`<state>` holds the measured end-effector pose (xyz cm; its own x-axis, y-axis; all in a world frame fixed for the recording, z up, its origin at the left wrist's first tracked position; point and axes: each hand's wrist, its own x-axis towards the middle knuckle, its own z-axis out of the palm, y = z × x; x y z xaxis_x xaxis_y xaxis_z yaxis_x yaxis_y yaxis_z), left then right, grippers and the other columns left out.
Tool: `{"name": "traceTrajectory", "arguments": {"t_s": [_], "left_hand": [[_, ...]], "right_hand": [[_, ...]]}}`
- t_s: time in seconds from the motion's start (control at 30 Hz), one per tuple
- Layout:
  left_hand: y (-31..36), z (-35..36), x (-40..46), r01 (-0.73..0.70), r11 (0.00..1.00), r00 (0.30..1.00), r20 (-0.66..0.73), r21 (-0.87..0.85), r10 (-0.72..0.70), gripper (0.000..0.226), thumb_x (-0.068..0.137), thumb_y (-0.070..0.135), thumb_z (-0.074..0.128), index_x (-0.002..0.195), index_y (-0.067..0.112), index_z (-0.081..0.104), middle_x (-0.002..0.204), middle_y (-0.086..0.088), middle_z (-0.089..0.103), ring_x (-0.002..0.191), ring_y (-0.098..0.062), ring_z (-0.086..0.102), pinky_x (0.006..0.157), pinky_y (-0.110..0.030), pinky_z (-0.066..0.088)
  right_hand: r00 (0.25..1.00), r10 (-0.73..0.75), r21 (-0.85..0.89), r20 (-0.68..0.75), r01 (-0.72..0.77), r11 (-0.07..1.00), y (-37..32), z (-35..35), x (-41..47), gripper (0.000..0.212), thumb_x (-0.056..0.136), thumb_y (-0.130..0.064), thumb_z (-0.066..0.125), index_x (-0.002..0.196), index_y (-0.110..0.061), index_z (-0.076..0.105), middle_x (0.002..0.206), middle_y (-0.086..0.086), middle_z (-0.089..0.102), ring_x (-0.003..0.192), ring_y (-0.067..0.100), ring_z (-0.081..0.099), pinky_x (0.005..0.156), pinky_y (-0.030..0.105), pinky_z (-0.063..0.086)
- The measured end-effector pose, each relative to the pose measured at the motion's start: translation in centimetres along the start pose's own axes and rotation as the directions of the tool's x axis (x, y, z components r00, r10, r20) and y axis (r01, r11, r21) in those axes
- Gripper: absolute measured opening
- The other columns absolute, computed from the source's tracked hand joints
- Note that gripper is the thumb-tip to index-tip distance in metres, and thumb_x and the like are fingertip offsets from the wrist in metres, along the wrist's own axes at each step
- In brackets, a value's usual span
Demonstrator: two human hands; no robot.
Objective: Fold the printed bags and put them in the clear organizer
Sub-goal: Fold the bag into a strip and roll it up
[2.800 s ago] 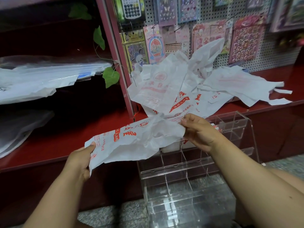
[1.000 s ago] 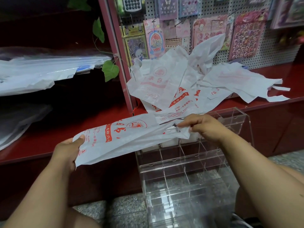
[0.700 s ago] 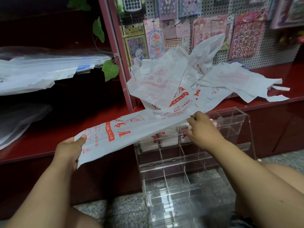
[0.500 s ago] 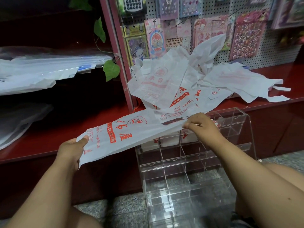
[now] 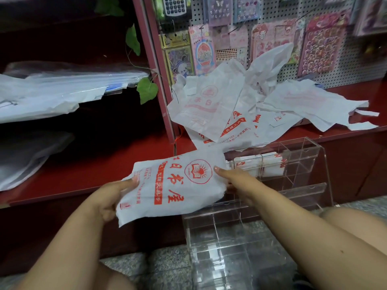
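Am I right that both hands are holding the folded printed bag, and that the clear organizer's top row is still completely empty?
Not quite. The left hand and right hand do hold the printed bag, but the head view shows folded bags already in the clear organizer's top row.

My fingers on both sides sit behind the printed bag [image 5: 173,185], so only a thumb of my left hand [image 5: 111,197] and a fingertip of my right hand [image 5: 234,181] show. The bag hides the clear organizer's [image 5: 303,164] left end. The small red print is too fine to read. The calculator [image 5: 173,5] is cut off by the top edge.
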<state>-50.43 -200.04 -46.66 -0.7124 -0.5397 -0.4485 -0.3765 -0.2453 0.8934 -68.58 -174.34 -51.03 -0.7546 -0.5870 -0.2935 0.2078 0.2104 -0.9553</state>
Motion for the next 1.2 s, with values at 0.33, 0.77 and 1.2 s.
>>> {"name": "traceTrajectory", "arguments": {"t_s": [0.33, 0.77, 1.2], "left_hand": [[0.4, -0.2, -1.1, -0.229, 0.973, 0.973, 0.000, -0.016, 0.229, 0.020, 0.093, 0.007, 0.055, 0.107, 0.003, 0.068, 0.088, -0.014, 0.075, 0.070, -0.022, 0.073, 0.056, -0.031, 0.059], [1.2, 2.3, -1.3, -0.464, 0.881, 0.885, -0.100, -0.089, 0.456, 0.032, 0.096, 0.000, 0.052, 0.120, 0.021, 0.057, 0.071, 0.000, 0.071, 0.065, -0.011, 0.069, 0.062, -0.027, 0.057], [1.7, 3.8, -1.5, -0.653, 0.747, 0.735, -0.135, 0.121, 0.664, 0.035, 0.078, -0.009, 0.070, 0.103, 0.015, 0.069, 0.085, -0.005, 0.066, 0.069, -0.003, 0.068, 0.061, -0.014, 0.054]], "right_hand": [[0.969, -0.174, 0.475, 0.177, 0.070, 0.877, -1.7, -1.2, -1.0, 0.043, 0.076, 0.000, 0.063, 0.119, -0.003, 0.059, 0.116, 0.018, 0.068, 0.106, 0.035, 0.065, 0.092, 0.048, 0.052], [0.905, -0.364, 0.260, -0.223, 0.415, 0.872, -3.6, -4.6, -2.1, 0.048, 0.089, 0.006, 0.059, 0.126, -0.025, 0.055, 0.085, 0.007, 0.069, 0.070, 0.008, 0.070, 0.057, 0.022, 0.053], [0.821, -0.544, -0.465, -0.173, 0.419, 0.780, -4.8, -7.1, -3.2, 0.038, 0.080, -0.005, 0.074, 0.114, -0.022, 0.068, 0.116, -0.006, 0.064, 0.108, 0.009, 0.060, 0.097, 0.021, 0.046]]}}
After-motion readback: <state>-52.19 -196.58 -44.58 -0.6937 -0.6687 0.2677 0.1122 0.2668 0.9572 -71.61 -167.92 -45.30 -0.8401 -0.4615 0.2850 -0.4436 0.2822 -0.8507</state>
